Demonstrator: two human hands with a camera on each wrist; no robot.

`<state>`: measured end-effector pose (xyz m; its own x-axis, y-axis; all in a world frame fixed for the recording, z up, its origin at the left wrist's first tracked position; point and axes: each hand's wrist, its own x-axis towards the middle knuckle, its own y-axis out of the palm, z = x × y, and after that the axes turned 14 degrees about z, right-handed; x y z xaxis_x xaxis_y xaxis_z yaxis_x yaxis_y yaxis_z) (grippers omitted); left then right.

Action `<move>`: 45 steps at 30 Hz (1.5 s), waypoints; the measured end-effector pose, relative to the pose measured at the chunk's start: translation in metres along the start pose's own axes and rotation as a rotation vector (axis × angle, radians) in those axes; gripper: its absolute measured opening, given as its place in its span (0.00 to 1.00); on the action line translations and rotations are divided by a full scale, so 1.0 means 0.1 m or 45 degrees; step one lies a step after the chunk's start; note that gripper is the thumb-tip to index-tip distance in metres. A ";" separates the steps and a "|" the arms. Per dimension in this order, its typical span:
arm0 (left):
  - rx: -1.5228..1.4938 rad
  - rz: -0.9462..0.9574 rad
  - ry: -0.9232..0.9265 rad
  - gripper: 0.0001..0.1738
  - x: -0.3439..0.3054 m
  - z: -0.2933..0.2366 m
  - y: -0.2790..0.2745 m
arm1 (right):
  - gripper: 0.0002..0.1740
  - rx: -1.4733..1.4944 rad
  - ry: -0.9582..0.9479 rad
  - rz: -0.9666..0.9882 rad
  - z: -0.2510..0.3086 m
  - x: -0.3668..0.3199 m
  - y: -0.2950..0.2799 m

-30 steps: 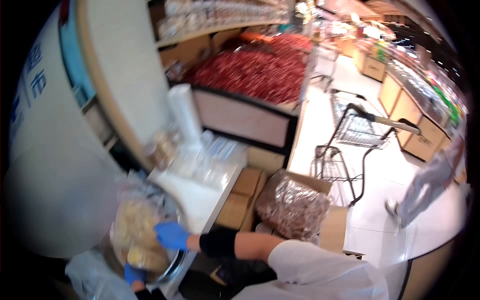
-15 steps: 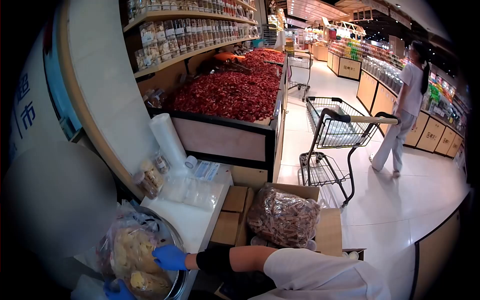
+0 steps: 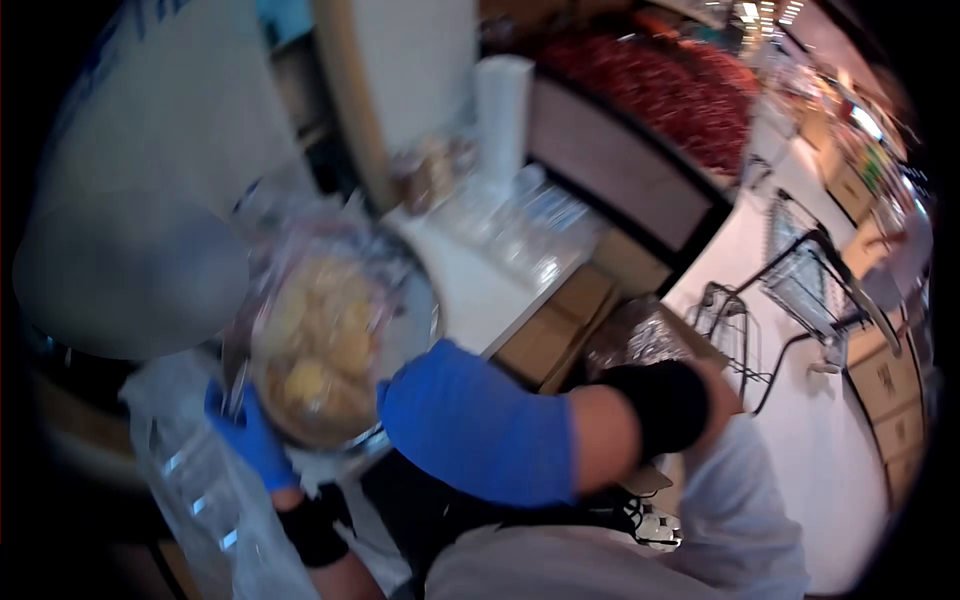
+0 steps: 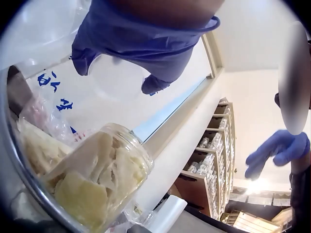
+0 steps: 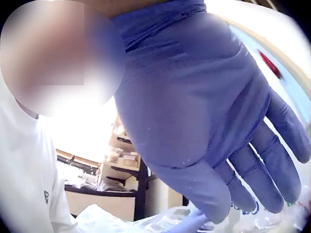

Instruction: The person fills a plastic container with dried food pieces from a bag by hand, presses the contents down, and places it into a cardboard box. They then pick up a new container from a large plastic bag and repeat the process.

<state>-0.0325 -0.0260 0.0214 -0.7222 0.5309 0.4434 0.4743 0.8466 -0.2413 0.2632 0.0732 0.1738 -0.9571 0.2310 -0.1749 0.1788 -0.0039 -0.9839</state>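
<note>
My left hand (image 3: 252,440), in a blue glove, is at the near left of a metal bowl (image 3: 437,310). In the left wrist view its thumb and fingers grip the edges of a clear round plastic piece that resembles a lid (image 4: 116,80). A clear jar (image 4: 109,170) packed with pale yellow pieces lies tilted in the bowl, among plastic bagging and more pale pieces (image 3: 325,290). My right hand (image 3: 470,420), also blue-gloved, is raised to the right of the bowl. In the right wrist view its palm faces the camera, fingers straight and spread, holding nothing.
A clear plastic bag (image 3: 195,490) hangs left of the bowl. On the white counter (image 3: 465,300) stand a white roll (image 3: 503,120), small jars (image 3: 430,175) and clear packaging (image 3: 530,235). Cardboard boxes (image 3: 555,325) sit below; a shopping cart (image 3: 810,290) stands in the aisle.
My right hand has left the pale pieces in the bowl and risen toward the camera. My left hand is now at the bowl's left side. The head view has swung.
</note>
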 end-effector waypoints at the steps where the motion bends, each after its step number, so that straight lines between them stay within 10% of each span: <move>1: 0.026 0.002 0.005 0.33 0.00 -0.01 -0.01 | 0.08 -0.122 0.001 0.015 0.12 -0.11 -0.26; 12: 0.120 -0.008 -0.050 0.29 -0.16 -0.40 0.18 | 0.10 -0.010 -0.294 -0.202 0.45 -0.37 -0.40; 19: 0.024 0.099 -0.174 0.44 -0.09 -0.26 0.05 | 0.10 0.143 -0.404 -0.301 0.43 -0.36 -0.31; 25: 0.375 0.020 0.201 0.24 -0.10 -0.28 0.21 | 0.09 0.263 -0.465 -0.377 0.39 -0.35 -0.34; 37: -0.263 0.173 0.018 0.24 -0.18 -0.24 0.33 | 0.09 0.250 -0.597 -0.382 0.41 -0.37 -0.20; 45: 0.453 0.099 0.233 0.24 -0.18 -0.27 0.27 | 0.09 0.316 -0.658 -0.478 0.52 -0.26 -0.31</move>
<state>0.0074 -0.0137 0.0304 -0.5741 0.6059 0.5507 0.2968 0.7808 -0.5498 0.2709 0.0170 0.2070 -0.9410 -0.2338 0.2447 -0.1846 -0.2512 -0.9502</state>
